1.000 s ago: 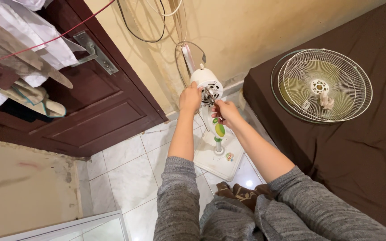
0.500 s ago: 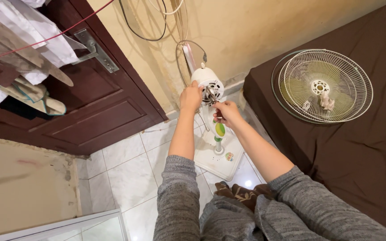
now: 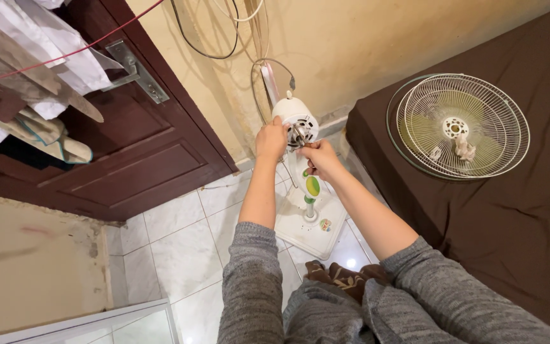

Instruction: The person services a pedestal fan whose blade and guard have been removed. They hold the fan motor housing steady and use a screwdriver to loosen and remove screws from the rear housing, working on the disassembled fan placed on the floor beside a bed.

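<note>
As before, left hand (image 3: 271, 138) grips motor head (image 3: 295, 118) | right hand (image 3: 318, 159) unmoved (at shaft)

Grey marled knit sweater w/ long sleeves, both pushed up to approx. mid-forearm; cuffs bunched. Left hand (image 3: 271, 139) & right hand (image 3: 319, 159) bare, no rings, watch etc. visible. Brown patterned fabric (image 3: 342, 278) at lap, near edge of view.

Fan motor housing (image 3: 295, 118) under both hands: smooth white plastic, slight gloss. Grille (image 3: 461, 126) right of grip: thin metal wire. Bedcover (image 3: 510, 216) matt brown cloth. Door (image 3: 128, 159) left: dark varnished wood. Floor tiles (image 3: 179, 248) glossy.
</note>
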A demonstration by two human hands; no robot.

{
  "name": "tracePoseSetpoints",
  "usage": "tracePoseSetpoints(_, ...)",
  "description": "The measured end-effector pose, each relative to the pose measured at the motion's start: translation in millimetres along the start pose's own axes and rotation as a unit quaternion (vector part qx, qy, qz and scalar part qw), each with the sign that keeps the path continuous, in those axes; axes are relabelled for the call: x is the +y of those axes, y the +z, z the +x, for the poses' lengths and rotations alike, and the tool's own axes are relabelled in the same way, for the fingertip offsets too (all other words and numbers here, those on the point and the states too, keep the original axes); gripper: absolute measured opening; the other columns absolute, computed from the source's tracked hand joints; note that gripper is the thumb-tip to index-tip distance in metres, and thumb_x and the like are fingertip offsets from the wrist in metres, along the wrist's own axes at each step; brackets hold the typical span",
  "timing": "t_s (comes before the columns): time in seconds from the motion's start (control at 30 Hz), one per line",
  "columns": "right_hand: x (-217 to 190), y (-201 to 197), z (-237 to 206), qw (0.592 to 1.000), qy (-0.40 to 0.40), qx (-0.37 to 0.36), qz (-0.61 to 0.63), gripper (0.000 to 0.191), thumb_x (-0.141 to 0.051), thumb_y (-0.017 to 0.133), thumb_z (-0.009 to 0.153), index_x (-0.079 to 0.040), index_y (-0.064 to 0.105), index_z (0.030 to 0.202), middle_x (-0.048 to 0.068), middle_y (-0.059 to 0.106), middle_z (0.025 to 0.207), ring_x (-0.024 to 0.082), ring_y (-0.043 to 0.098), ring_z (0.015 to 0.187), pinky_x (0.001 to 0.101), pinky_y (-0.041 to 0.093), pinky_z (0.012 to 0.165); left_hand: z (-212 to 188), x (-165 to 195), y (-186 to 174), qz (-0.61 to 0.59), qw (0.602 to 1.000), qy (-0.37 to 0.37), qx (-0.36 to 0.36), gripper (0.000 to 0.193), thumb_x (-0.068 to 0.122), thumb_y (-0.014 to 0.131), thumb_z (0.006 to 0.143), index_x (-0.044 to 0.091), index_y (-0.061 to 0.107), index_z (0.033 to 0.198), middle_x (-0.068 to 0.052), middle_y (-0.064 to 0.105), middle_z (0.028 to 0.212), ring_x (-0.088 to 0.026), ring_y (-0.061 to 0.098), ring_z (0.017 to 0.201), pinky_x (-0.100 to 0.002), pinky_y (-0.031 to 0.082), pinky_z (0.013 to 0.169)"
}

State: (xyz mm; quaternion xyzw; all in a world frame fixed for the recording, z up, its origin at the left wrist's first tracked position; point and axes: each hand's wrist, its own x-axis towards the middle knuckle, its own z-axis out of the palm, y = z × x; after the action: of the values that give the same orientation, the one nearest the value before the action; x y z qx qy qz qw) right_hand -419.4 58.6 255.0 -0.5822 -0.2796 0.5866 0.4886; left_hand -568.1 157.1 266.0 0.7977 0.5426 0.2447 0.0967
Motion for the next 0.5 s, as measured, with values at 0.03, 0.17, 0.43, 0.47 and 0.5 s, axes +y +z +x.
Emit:
tracePoseSetpoints(0.03, -1, 1, 0, 1.000, -0.008, 0.008, 0.013, 0.024, -0.008, 0.075, 0.087, -0.004, 0.051, 0.086, 0.004, 0.051, 0.071, 0.014, 0.046, 0.053, 0.0370, 0.044, 0.045, 0, -1, 0, 0.000, 1.000, -0.003, -0.004, 0.030, 0.032, 0.058, 0.100, 0.003, 0.062, 0.108, -0.021, 0.073, 0.103, -0.044, 0.068, 0.094, -0.054, 0.053, 0.080)
tracePoseSetpoints(0.17, -5, 2, -3, 0.999, -0.014, 0.022, 0.034, 0.018, -0.006, 0.068, 0.087, 0.000, 0.051, 0.086, 0.010, 0.059, 0.073, 0.018, 0.054, 0.048, 0.0401, 0.052, 0.044, 4, -4, 0, 0.007, 1.000, 0.019, 0.007, 0.030, 0.032, 0.058, 0.100, 0.003, 0.062, 0.108, -0.021, 0.073, 0.101, -0.043, 0.069, 0.094, -0.053, 0.054, 0.082)
tracePoseSetpoints(0.43, -12, 0, 11, 0.995, 0.036, -0.015, -0.089, 0.032, -0.026, 0.051, 0.101, 0.003, 0.055, 0.086, 0.014, 0.064, 0.071, 0.025, 0.061, 0.051, 0.0421, 0.056, 0.049, 13, -4, 8, 0.017, 0.999, 0.034, 0.002, 0.031, 0.033, 0.059, 0.101, 0.003, 0.063, 0.106, -0.021, 0.073, 0.101, -0.042, 0.069, 0.096, -0.052, 0.054, 0.082)
tracePoseSetpoints(0.47, -14, 3, 14, 0.991, 0.033, -0.015, -0.126, 0.035, -0.026, 0.049, 0.102, 0.004, 0.056, 0.087, 0.015, 0.064, 0.071, 0.027, 0.060, 0.052, 0.0441, 0.055, 0.048, 14, -4, 9, 0.018, 0.999, 0.032, 0.000, 0.031, 0.033, 0.059, 0.101, 0.003, 0.062, 0.106, -0.021, 0.073, 0.101, -0.042, 0.069, 0.096, -0.052, 0.054, 0.082)
tracePoseSetpoints(0.5, -15, 5, 14, 0.986, 0.029, -0.016, -0.163, 0.037, -0.027, 0.047, 0.103, 0.005, 0.056, 0.088, 0.016, 0.064, 0.070, 0.029, 0.059, 0.053, 0.0460, 0.053, 0.048, 15, -3, 9, 0.018, 0.999, 0.030, -0.002, 0.032, 0.034, 0.059, 0.101, 0.003, 0.062, 0.106, -0.021, 0.073, 0.101, -0.041, 0.069, 0.096, -0.052, 0.054, 0.082)
